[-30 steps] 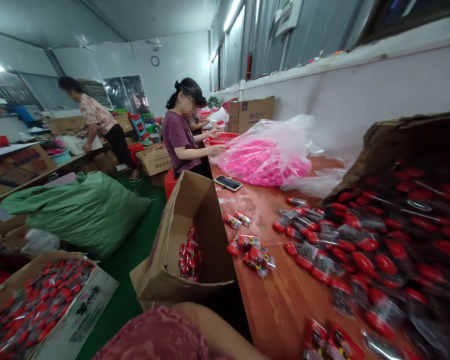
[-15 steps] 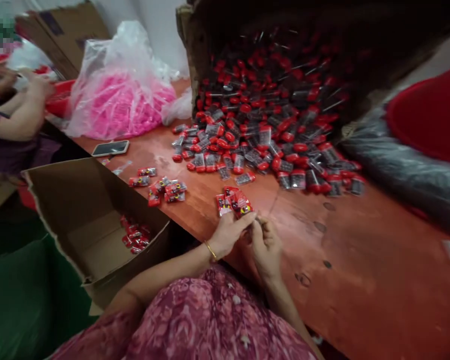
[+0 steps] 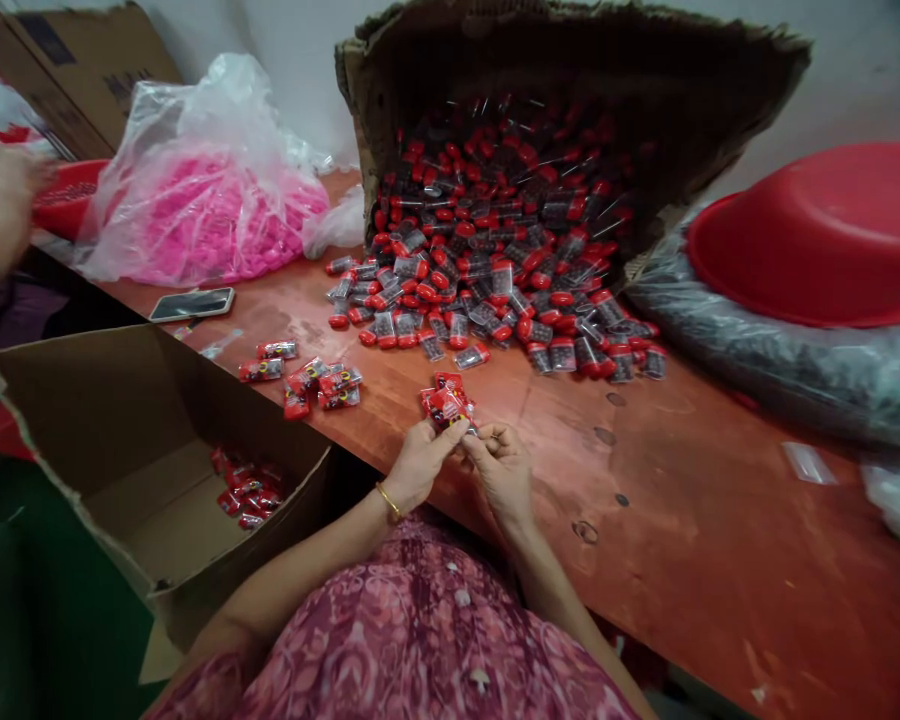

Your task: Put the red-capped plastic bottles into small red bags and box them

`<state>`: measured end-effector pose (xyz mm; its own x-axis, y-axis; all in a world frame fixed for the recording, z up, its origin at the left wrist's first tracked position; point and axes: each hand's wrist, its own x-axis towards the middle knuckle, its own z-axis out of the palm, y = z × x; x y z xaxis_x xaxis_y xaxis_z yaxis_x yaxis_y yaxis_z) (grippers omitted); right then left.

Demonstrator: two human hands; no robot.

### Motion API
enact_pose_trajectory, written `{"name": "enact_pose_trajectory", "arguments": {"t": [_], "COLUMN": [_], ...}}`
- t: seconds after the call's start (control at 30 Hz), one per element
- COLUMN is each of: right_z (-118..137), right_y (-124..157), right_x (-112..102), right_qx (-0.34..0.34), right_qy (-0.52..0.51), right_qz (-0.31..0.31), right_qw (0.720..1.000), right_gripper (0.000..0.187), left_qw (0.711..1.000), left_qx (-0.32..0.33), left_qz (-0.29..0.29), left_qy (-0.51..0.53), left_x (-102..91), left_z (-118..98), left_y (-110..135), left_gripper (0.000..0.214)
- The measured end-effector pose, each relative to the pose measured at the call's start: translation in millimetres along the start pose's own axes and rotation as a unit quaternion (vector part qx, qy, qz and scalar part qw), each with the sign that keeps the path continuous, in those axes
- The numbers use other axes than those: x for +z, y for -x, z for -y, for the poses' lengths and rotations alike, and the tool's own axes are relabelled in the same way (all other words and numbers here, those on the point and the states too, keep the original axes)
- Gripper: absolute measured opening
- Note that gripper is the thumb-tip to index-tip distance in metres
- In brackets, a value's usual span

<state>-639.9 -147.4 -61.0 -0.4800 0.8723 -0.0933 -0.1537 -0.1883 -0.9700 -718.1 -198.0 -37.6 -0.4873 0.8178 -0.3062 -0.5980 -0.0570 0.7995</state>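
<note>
In the head view, my left hand [image 3: 418,462], with a gold bangle at the wrist, pinches the near edge of a red printed plastic wrapper [image 3: 448,408]. More red printed plastic lies just beyond it, partly overlapped. My right hand [image 3: 504,472] is closed, thumb and forefinger meeting the left thumb tip; whatever small thing is between them is hidden. Beyond both hands lies a heap of small clear containers with red caps [image 3: 487,270], dark inside, spilling from a tipped cardboard box [image 3: 720,95]. Left of my hands sit several red-wrapped pieces [image 3: 322,380] on the red-brown table [image 3: 690,560].
An open carton [image 3: 142,500] at the table's left edge holds several red-wrapped pieces [image 3: 247,492]. Behind are a phone [image 3: 192,304] and a clear bag of pink pieces [image 3: 210,210]. A red basin [image 3: 817,235] rests on a plastic bag at right. Another person's hand [image 3: 0,205] shows far left.
The view has swung right, showing more of the red basin and less of the other person. My hands stay close together at the red wrapper, with fingers slightly shifted.
</note>
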Motion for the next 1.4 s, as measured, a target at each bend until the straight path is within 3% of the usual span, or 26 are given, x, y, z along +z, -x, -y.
{"name": "enact_pose_trajectory", "arguments": {"t": [0.2, 0.33, 0.4, 0.47, 0.77, 0.93, 1.03, 1.13, 1.2, 1.23, 1.27, 1.33, 1.4], "right_z": [-9.4, -10.9, -12.9, -15.3, -18.7, -25.0, -29.1, -30.7, -30.2, -29.7, -29.2, -28.5, -28.7], "right_y": [-17.7, -32.9, -39.2, -43.2, -45.8, -47.1, -47.5, -47.5, -47.5, -47.6, -47.9, -48.5, -49.0], "right_x": [5.3, -20.4, -33.8, -41.6, -41.8, -49.3, -51.5, -51.7, -51.6, -51.6, -51.7, -52.0, -52.2], "right_qx": [-0.051, -0.073, -0.065, -0.055, -0.068, -0.081, -0.095, -0.105, -0.102, -0.101, -0.1, -0.099, -0.099], "right_qy": [0.115, 0.317, 0.401, 0.446, 0.551, 0.557, 0.551, 0.547, 0.544, 0.542, 0.542, 0.543, 0.543], "right_qz": [0.01, -0.029, -0.033, -0.013, 0.035, 0.032, 0.025, 0.022, 0.028, 0.029, 0.03, 0.029, 0.028], "right_qw": [0.992, 0.945, 0.913, 0.893, 0.831, 0.826, 0.829, 0.83, 0.832, 0.834, 0.834, 0.833, 0.834], "right_gripper": [0.031, 0.039, 0.045, 0.049, 0.053, 0.053, 0.052, 0.052, 0.052, 0.052, 0.051, 0.051, 0.05], "left_qw": [0.996, 0.97, 0.942, 0.92, 0.863, 0.833, 0.838, 0.875, 0.888, 0.869, 0.828, 0.712, 0.617], "left_qx": [-0.036, -0.011, 0.012, 0.035, 0.132, 0.211, 0.213, 0.209, 0.227, 0.239, 0.247, 0.242, 0.207], "left_qz": [-0.06, -0.214, -0.3, -0.35, -0.406, -0.418, -0.41, -0.404, -0.394, -0.382, -0.364, -0.323, -0.304], "left_qy": [0.057, 0.114, 0.148, 0.175, 0.271, 0.296, 0.29, 0.163, -0.063, -0.206, -0.349, -0.574, -0.696], "left_x": [-16.8, -51.6, -70.0, -83.4, -99.9, -112.6, -113.8, -109.4, -106.2, -105.2, -105.1, -107.0, -110.9], "left_z": [-20.0, -46.4, -57.0, -63.4, -68.2, -73.1, -71.4, -62.7, -54.3, -50.1, -46.5, -41.6, -40.1], "left_y": [-10.1, -27.8, -36.1, -40.8, -34.0, -20.0, -16.5, -20.3, -25.5, -28.8, -32.7, -41.9, -52.7], "left_gripper": [0.035, 0.012, 0.015, 0.019, 0.016, 0.023, 0.029, 0.029, 0.026, 0.028, 0.032, 0.038, 0.038]}}
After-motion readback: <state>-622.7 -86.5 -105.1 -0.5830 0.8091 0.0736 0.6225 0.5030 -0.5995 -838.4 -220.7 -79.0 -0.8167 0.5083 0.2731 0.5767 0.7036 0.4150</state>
